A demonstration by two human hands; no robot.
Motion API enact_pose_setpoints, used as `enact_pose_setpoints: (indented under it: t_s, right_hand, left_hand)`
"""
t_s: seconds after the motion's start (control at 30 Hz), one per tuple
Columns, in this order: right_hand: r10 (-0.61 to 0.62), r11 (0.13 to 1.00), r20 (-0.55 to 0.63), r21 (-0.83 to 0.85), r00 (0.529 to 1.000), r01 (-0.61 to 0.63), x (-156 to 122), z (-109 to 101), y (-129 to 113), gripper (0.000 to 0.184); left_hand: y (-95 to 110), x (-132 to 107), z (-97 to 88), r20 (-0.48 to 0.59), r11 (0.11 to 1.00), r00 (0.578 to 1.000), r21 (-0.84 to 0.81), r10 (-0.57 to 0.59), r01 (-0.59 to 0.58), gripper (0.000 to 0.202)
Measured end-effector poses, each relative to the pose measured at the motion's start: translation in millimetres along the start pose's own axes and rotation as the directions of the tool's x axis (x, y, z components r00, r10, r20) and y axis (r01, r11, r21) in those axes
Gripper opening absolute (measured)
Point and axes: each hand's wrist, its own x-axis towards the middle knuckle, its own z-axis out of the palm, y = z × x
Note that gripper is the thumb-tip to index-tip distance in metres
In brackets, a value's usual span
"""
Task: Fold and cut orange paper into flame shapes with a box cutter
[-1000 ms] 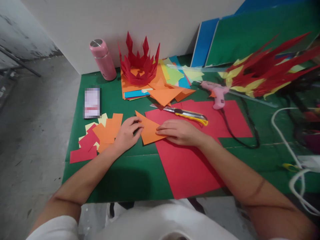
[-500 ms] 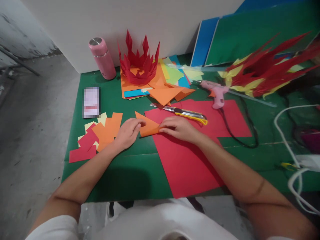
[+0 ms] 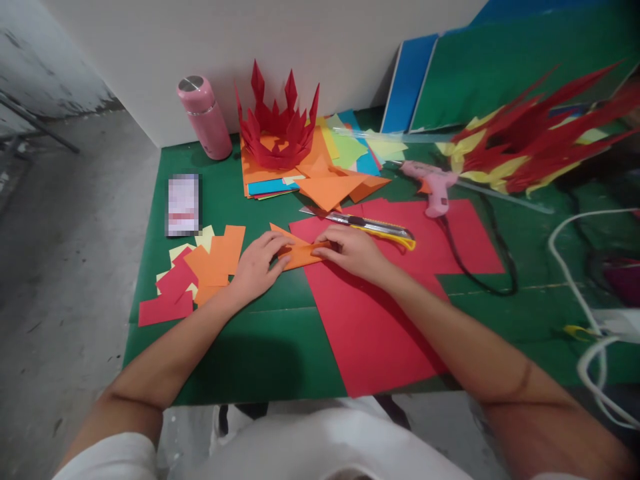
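Observation:
Between my hands lies a piece of orange paper [image 3: 301, 255], partly folded, with a flap along its lower edge and a pointed corner at the upper left. My left hand [image 3: 257, 267] holds its left end with thumb and fingers. At its right end, the bent fingers and thumb of my right hand [image 3: 354, 253] pinch the fold. Under the right hand spreads a large red paper sheet [image 3: 370, 333]. Just beyond that hand, a yellow-handled utility knife [image 3: 370, 225] rests with its blade out. Folded orange paper pieces [image 3: 333, 192] lie behind the knife.
Small cut paper pieces [image 3: 213, 260] lie left of my left hand, below a phone [image 3: 183, 203]. A pink bottle [image 3: 206, 120] and a red paper crown [image 3: 277, 143] stand at the back. To the right are a pink glue gun [image 3: 434, 187], its cord, and a red-yellow paper piece [image 3: 520, 147].
The lower part of the orange paper is folded up further. My left fingers have moved right onto its left end, and my right hand has shifted slightly up and left along the fold.

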Motion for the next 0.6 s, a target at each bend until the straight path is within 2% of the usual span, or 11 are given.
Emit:
enact_pose_setpoints:
  t_s: [0.2, 0.6]
  right_hand:
    - [0.007, 0.999, -0.047, -0.044, 0.999, -0.009, 0.9, 3.5, -0.6, 0.019]
    - [0.044, 0.997, -0.058, -0.057, 0.997, -0.047, 1.2, 5.9, -0.4, 0.016]
  left_hand:
    - [1.2, 0.5, -0.7, -0.041, 1.0, 0.999, 0.02, 0.025, -0.024, 0.023]
    - [-0.7, -0.2, 2.7, 0.004, 0.983, 0.991, 0.127, 0.133, -0.132, 0.022]
